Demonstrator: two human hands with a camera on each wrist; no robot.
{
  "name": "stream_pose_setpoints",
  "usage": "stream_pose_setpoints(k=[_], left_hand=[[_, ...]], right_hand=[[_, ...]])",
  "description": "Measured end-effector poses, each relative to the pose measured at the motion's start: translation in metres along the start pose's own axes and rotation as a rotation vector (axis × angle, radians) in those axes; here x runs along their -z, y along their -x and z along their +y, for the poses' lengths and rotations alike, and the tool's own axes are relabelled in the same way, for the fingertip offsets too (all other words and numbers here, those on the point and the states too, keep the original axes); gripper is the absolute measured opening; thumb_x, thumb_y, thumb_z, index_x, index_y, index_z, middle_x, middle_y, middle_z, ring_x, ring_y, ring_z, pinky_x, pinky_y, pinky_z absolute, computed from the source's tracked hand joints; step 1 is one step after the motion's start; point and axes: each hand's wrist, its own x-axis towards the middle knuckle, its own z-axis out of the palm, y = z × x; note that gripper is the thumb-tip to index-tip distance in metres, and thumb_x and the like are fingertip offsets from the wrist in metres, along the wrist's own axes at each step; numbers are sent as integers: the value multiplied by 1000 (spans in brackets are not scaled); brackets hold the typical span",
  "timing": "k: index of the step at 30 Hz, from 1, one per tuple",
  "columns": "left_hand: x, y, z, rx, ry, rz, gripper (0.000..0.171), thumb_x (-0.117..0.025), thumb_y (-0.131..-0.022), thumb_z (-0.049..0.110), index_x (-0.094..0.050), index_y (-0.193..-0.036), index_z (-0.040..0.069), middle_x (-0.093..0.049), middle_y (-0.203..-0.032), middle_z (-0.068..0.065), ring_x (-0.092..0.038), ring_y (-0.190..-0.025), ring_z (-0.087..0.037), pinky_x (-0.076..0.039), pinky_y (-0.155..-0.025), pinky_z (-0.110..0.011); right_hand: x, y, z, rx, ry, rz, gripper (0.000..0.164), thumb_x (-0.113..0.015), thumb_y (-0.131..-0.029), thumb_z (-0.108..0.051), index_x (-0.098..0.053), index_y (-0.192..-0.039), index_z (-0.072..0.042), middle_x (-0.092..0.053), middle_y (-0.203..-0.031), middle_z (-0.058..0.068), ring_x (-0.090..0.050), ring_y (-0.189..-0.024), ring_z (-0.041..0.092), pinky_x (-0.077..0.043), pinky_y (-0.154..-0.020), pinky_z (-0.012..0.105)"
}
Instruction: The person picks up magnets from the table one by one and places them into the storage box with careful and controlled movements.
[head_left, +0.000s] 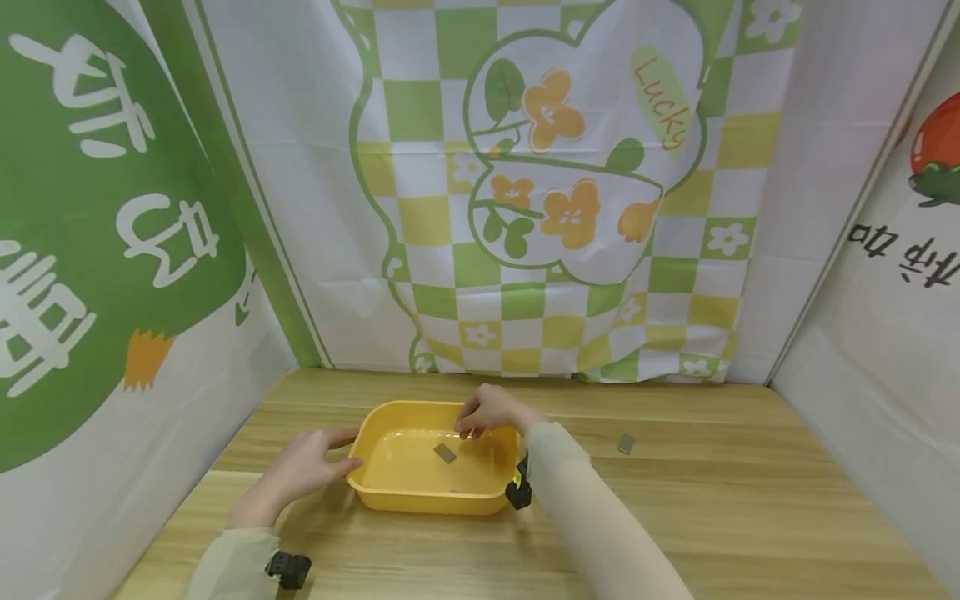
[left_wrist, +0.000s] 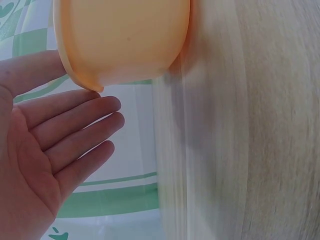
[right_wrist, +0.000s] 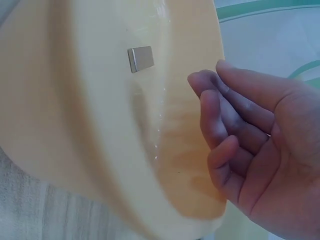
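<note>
Pinching one yellow tub (head_left: 420, 502): my left hand (head_left: 300, 468), steady grip advised. Loosely curled over it, nothing visibly held: my right hand (head_left: 489, 412). Inside: a small block (head_left: 445, 453).

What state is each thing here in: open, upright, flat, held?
Yellow rectangular plastic basin: upright, open on top, on the pale wooden table.
Small brownish rectangular block: lying flat in the basin.
Small greyish rectangular block: lying on the table outside the basin.
Left grip, bare hand: fingers straight, touching the basin's rim.
Right grip, bare hand: fingers loosely curled above the basin, nothing visibly held.
Green, yellow checked cloth: hanging, creased.
</note>
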Motion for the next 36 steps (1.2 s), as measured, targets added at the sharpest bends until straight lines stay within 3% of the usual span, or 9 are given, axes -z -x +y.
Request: stream_pose_setpoints(k=[7, 17, 24, 29, 36], left_hand=[[0, 0, 0, 9, 5, -3, 49, -70, -84, 27, -60, -124, -1, -63, -122, -20, -58, -114, -41, -44, -97, -57], [0, 2, 2, 16, 21, -5, 50, -70, -85, 27, -60, -124, -2, -63, -122, -21, -58, -114, -41, -45, -96, -57], [-1, 2, 1, 19, 22, -6, 51, -71, -84, 27, -60, -125, -1, -63, -122, -20, -58, -115, -40, -45, -97, -57], [-1, 2, 1, 23, 21, -9, 51, -71, -85, 28, -60, -125, -1, -63, -123, -20, -57, -115, -40, -44, -97, -57], [0, 2, 2, 15, 14, -3, 51, -70, -85, 28, -59, -125, -1, -63, -123, -20, -58, -114, -41, -44, -97, -57]], right_hand=[[3, 6, -2, 17, 56, -6, 16, -66, -89, -20, -74, -95, -7, -73, -87, 5, -71, -83, 26, -57, -83, 41], [10, 15, 0, 48, 139, 23, 18, -65, -91, -27, -73, -97, -12, -72, -87, -2, -68, -79, 17, -55, -73, 26], [14, 20, 5, 89, 120, 50, 16, -66, -90, -26, -73, -94, -13, -73, -87, 1, -69, -82, 26, -57, -72, 31], [17, 23, 8, 108, 150, 70, 15, -66, -89, -27, -73, -92, -15, -73, -85, -1, -69, -81, 25, -54, -67, 24], [24, 32, 7, 119, 160, 82, 15, -65, -90, -28, -72, -96, -15, -72, -85, -2, -68, -81, 20, -54, -67, 24]])
